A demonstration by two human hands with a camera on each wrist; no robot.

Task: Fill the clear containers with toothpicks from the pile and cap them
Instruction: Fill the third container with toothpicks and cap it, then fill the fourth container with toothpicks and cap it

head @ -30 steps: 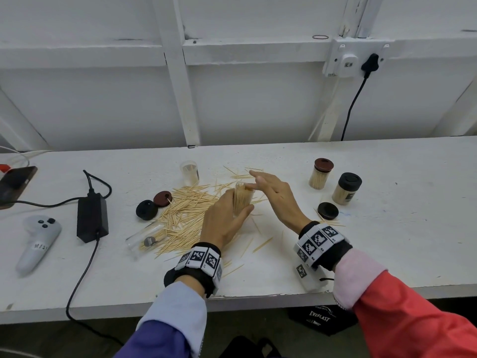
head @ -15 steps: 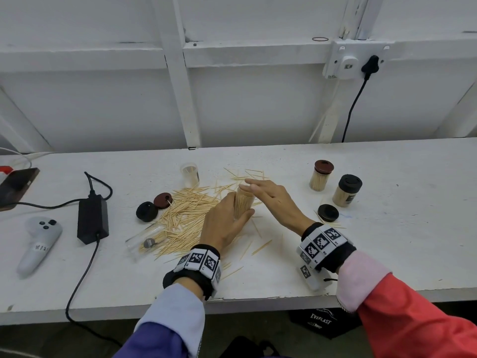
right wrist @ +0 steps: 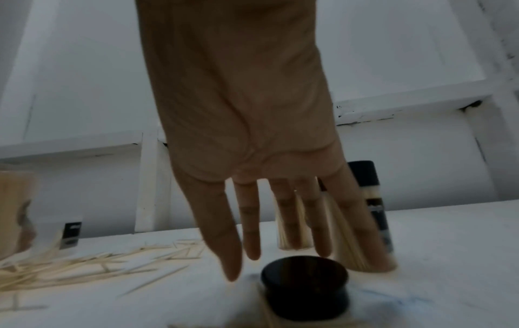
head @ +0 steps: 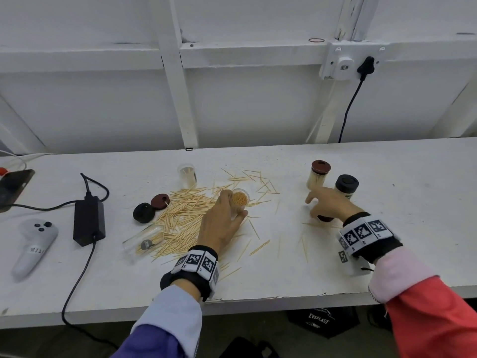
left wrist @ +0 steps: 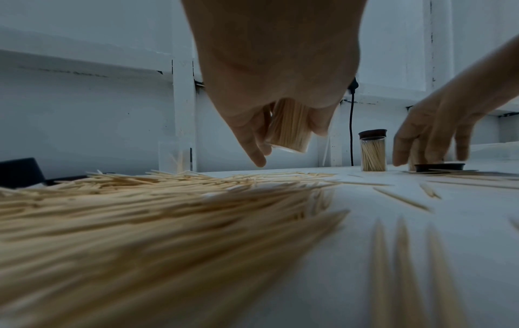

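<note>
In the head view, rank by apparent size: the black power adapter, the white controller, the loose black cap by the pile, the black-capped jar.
1. White controller
2. Black power adapter; near the controller's size, so this order is unsure
3. Black-capped jar, partly hidden by the right hand
4. Loose black cap

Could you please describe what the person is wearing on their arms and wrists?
Both hands are bare. Each wrist carries a black band faced with white square-code tags. The left sleeve is pale blue over purple; the right sleeve is red with a pale pink cuff.
</note>
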